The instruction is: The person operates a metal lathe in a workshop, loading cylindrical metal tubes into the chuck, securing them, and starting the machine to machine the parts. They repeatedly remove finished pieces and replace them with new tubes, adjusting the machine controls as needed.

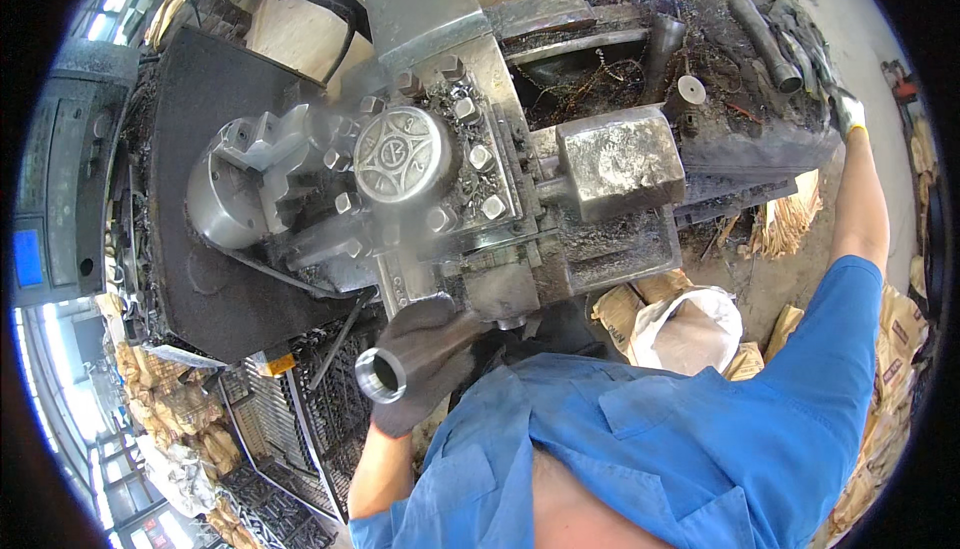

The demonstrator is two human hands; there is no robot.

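Left Hand Holding Tube at Tool Post

Reference landmark: the square steel tool post with a round, star-embossed metal cap (405,154). My left hand (440,379), gloved in dark grey, wraps around a hollow, cylindrical grey metal tube (425,351). The tube is on the near side of the tool post, tilted, its open end facing left and toward me.

My right hand (850,114), gloved in white and grey, is well to the right of the tool post, beside dark grey elongated pieces (795,44). I cannot tell whether its fingers grip anything.

Left of the tool post: a round grey metal chuck (228,204). Right: a worn, silver-grey metal block (622,164). Near side, right: an open white sack (650,334).
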